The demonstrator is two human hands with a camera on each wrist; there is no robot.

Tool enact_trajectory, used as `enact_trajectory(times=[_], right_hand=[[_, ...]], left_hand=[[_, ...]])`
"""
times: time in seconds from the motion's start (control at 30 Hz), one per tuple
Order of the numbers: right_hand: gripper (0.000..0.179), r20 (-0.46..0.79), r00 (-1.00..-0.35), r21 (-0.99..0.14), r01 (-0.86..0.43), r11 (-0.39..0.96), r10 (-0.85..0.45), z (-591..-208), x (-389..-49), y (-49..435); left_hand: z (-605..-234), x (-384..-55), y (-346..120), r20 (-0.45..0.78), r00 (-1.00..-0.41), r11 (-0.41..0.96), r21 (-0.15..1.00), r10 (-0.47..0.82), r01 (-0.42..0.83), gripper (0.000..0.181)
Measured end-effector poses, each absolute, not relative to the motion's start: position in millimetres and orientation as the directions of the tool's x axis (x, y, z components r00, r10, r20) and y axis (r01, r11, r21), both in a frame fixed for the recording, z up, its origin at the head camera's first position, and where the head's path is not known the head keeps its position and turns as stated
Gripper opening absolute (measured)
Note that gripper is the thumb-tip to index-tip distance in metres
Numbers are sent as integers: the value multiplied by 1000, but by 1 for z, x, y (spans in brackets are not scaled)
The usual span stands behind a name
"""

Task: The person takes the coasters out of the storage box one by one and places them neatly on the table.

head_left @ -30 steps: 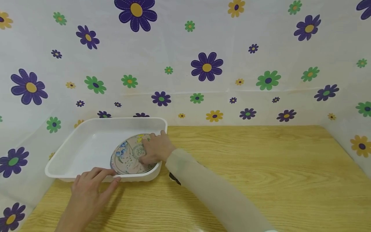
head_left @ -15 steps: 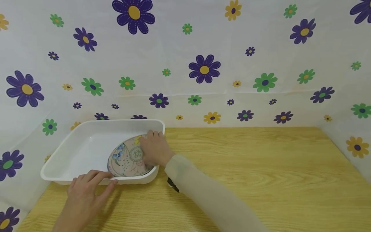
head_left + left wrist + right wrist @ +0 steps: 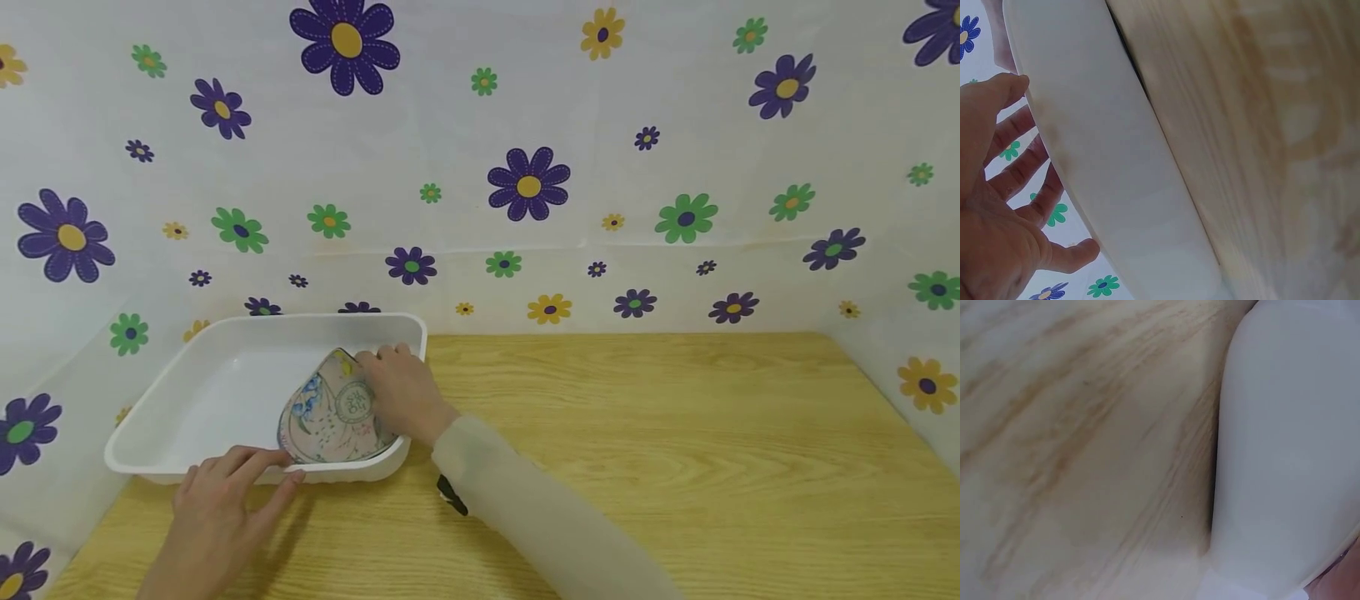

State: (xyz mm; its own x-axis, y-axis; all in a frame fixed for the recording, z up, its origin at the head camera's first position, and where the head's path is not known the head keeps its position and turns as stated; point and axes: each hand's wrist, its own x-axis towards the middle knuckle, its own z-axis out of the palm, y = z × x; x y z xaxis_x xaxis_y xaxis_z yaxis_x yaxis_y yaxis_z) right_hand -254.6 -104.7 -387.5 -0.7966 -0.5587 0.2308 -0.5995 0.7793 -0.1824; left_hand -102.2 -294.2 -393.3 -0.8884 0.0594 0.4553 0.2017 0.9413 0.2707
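A flat, roundish piece with a pink floral print (image 3: 322,421) lies in the right front corner of a white plastic tray (image 3: 217,392) in the head view. Its right side bends up to a straight edge under my right hand (image 3: 405,392), whose fingers grip it there; the fingertips are partly hidden. My left hand (image 3: 225,504) holds the tray's near rim, thumb outside and fingers reaching over, the index fingertip right by the print's edge. In the left wrist view, the left hand (image 3: 1010,187) has its thumb against the tray's outer wall (image 3: 1104,144).
The tray stands on a wood-grain table (image 3: 637,433), at its left side. Behind and on both sides hangs a white sheet (image 3: 450,125) printed with flowers. A dark band (image 3: 452,496) shows under the right sleeve.
The right edge of the floral piece has bent upward, turning its oval outline into a cut-off one. My right hand has closed on that edge; my left hand stays at the rim.
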Motion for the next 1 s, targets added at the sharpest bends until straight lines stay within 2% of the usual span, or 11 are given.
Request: enact_trajectory(times=[0.17,0.5,0.77,1.0], right_hand=[[40,297,-780,-180,-613,770,-551,-390,-253,-104],[38,371,-733,-99,-641,761,-570,-391,-247,-102],[34,498,-670,-147,-692,707,-551,-392,-245,-96],[25,639,-605,-213,-732,647,-475,-400,-250,-92]], left_hand=[[-394,-101,-294,453,-890,943,273,50,192,21],[-396,-99,-295,439,-898,943,279,44,183,22],[-396,-102,-294,463,-884,943,265,60,202,22],[-397,-103,-294,465,-883,943,263,61,203,22]])
